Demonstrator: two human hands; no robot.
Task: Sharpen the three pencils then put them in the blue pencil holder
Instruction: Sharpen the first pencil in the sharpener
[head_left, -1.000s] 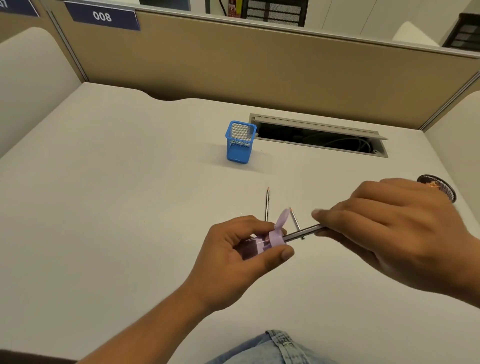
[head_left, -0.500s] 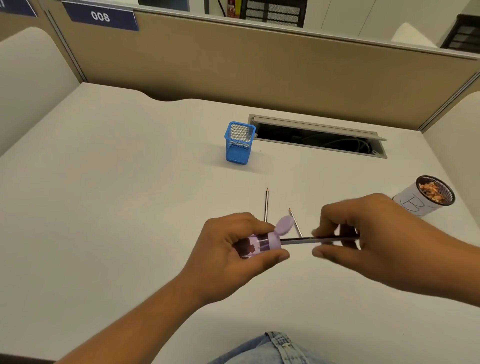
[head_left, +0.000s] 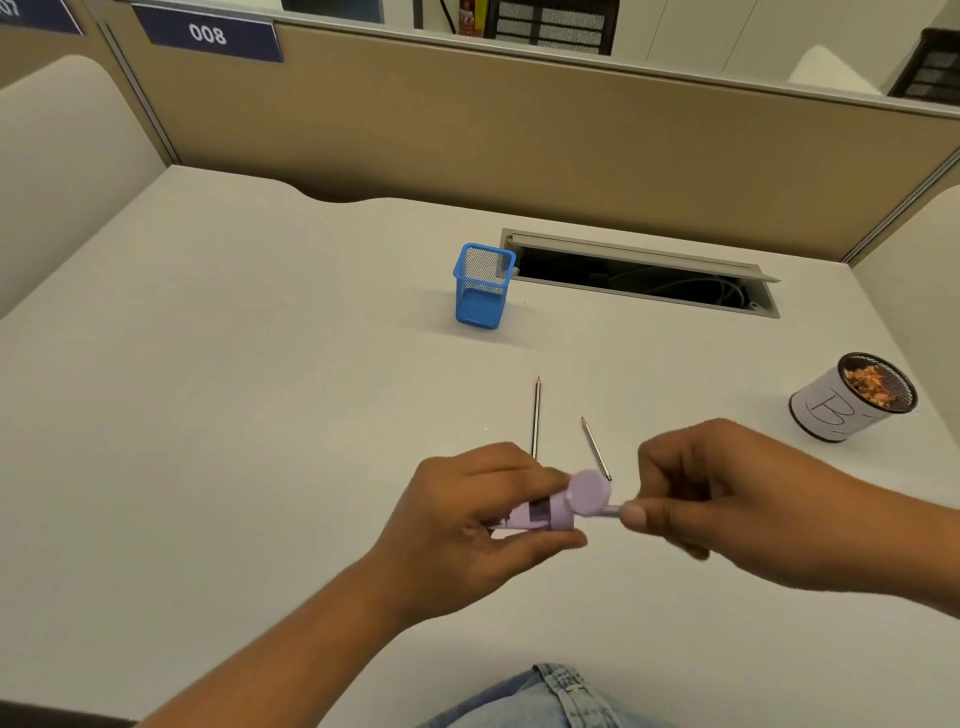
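Observation:
My left hand (head_left: 467, 525) grips a lilac pencil sharpener (head_left: 540, 512) with a round lid flipped up. My right hand (head_left: 727, 499) pinches a dark pencil (head_left: 612, 511) whose tip is inside the sharpener; most of its shaft is hidden by my fingers. Two other pencils lie on the desk just beyond my hands, one (head_left: 536, 415) pointing away and a shorter one (head_left: 595, 447) angled to its right. The blue mesh pencil holder (head_left: 483, 288) stands upright farther back, with nothing in it that I can see.
A white-wrapped cup (head_left: 841, 410) holding pencil shavings sits at the right. An open cable slot (head_left: 639, 275) runs along the back of the desk (head_left: 234, 389). A tan partition (head_left: 519, 130) rises behind it. My jeans-clad knee (head_left: 540, 696) shows at the bottom edge.
My right hand has slid leftward along the pencil toward the sharpener and turned, so less of the shaft shows. The shavings cup has come fully into view.

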